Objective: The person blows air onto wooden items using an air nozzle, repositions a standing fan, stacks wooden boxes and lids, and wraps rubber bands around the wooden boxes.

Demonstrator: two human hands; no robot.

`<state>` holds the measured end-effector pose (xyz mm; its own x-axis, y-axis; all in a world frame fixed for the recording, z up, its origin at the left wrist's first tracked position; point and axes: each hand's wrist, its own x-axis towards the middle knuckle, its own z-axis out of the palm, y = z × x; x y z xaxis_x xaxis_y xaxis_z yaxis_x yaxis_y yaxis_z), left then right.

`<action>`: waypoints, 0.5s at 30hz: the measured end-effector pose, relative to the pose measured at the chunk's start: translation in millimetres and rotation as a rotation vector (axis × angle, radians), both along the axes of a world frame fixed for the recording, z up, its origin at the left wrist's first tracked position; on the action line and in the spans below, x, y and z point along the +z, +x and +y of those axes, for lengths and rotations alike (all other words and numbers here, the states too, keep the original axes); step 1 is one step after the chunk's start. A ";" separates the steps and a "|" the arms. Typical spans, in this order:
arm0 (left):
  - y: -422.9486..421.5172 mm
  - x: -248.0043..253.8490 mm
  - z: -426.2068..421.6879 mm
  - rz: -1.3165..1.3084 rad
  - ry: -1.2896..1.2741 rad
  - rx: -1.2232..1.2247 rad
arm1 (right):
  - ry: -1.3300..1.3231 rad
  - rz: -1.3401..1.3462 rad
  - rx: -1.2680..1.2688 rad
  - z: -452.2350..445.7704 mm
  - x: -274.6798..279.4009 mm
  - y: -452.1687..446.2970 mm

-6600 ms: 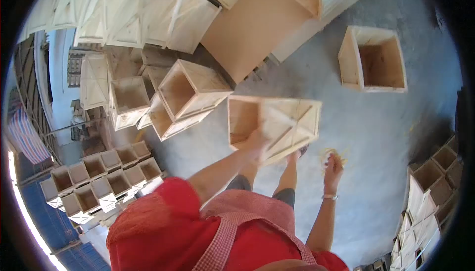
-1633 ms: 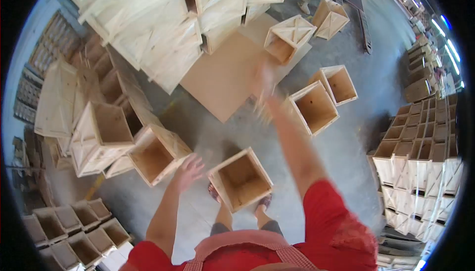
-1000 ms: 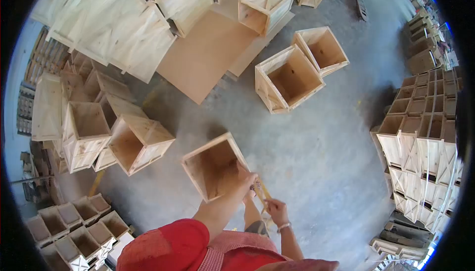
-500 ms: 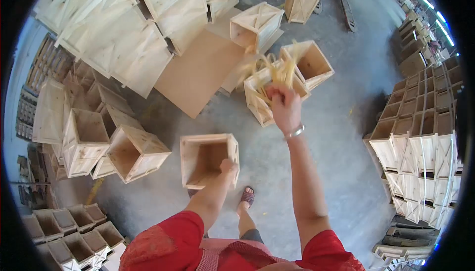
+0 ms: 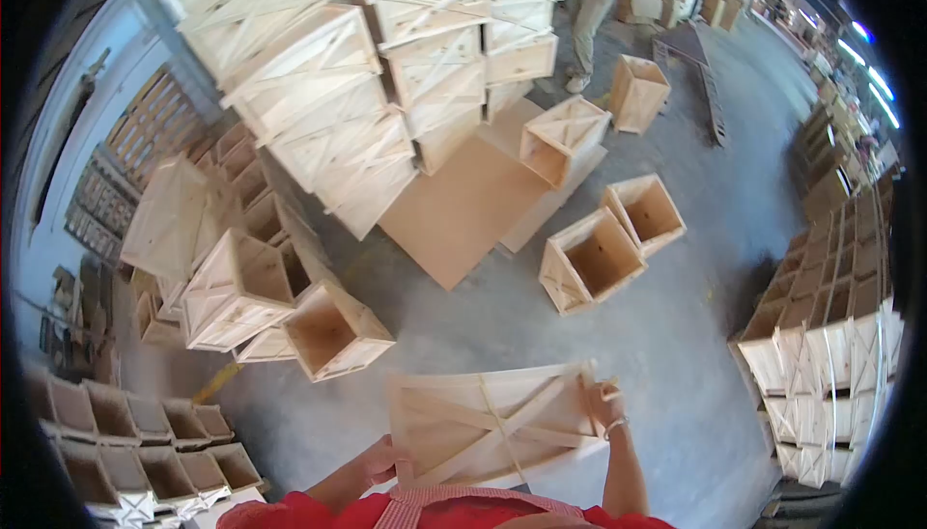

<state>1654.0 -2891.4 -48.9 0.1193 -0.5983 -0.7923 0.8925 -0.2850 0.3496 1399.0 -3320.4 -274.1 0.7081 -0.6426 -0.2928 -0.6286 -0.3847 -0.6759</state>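
Close in front of my body is a wooden crate (image 5: 497, 425), its cross-braced side facing up. My left hand (image 5: 382, 459) holds the crate at its left edge, the fingers closed on it. At the right end of the crate is my right hand (image 5: 604, 403), closed, with a bit of pale yellow material at the fingers; whether it also grips the crate's edge is hard to tell. A thin yellow strip (image 5: 497, 418) runs across the braced side.
Two open crates (image 5: 592, 261) stand ahead on the right. A brown board (image 5: 468, 210) lies before tall crate stacks (image 5: 328, 104). More crates (image 5: 333, 331) stand at the left, and stacks (image 5: 821, 355) at the right. A person (image 5: 591, 8) stands at the back.
The crate has come up close to my body and turned from its open end to its braced side. My right hand has come down from the far crates to its right end.
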 end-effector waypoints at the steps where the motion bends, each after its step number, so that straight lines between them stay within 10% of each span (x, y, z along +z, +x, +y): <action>1: 0.7 5.8 6.8 -0.006 -0.003 0.023 | 0.329 -0.134 -0.321 15.6 46.9 12.0; 2: 3.0 10.9 14.1 -0.023 -0.049 0.047 | 0.260 -0.045 -0.329 31.6 135.1 44.0; 9: 58.3 49.4 60.7 -0.215 -0.186 0.040 | -0.072 -0.277 -0.153 61.8 162.6 100.9; 12: 95.7 70.9 95.2 -0.258 -0.130 0.036 | 0.173 -0.287 -0.391 87.4 196.3 139.5; 14: 116.5 83.2 117.5 -0.272 -0.139 0.133 | -0.269 -0.099 -0.249 71.7 157.4 147.4; 15: 124.0 82.2 134.5 -0.294 -0.087 0.116 | 0.064 -0.331 -0.302 48.6 129.3 136.2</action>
<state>1778.0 -2756.9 33.2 0.4067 -0.6313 -0.6603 0.7743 -0.1454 0.6159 1535.2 -3271.8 -144.8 0.5540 -0.8225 -0.1283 -0.4525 -0.1682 -0.8758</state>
